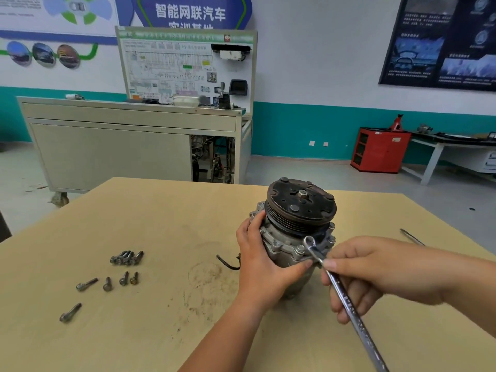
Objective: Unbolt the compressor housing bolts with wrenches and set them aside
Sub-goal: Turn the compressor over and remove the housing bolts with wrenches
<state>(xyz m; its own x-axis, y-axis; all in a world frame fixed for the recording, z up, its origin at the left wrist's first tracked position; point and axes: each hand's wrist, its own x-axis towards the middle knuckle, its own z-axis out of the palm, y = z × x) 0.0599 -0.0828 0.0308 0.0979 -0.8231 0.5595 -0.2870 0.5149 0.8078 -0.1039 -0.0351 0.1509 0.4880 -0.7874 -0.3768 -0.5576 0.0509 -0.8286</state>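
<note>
The compressor [298,218] stands on the tabletop [161,216]. The bolts [126,257] lie on the tabletop to its left. The wrench [346,299] touches its near right side. A cabinet [107,146] stands behind the tabletop.

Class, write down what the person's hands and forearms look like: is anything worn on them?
The left hand and right hand are bare, without gloves, rings or a watch. Both forearms are uncovered to the frame edge; no sleeve shows.

Automotive training workshop: wiring-diagram trainer board [185,68], red tool cabinet [379,150], car posters [440,41], steel workbench [453,149].
</note>
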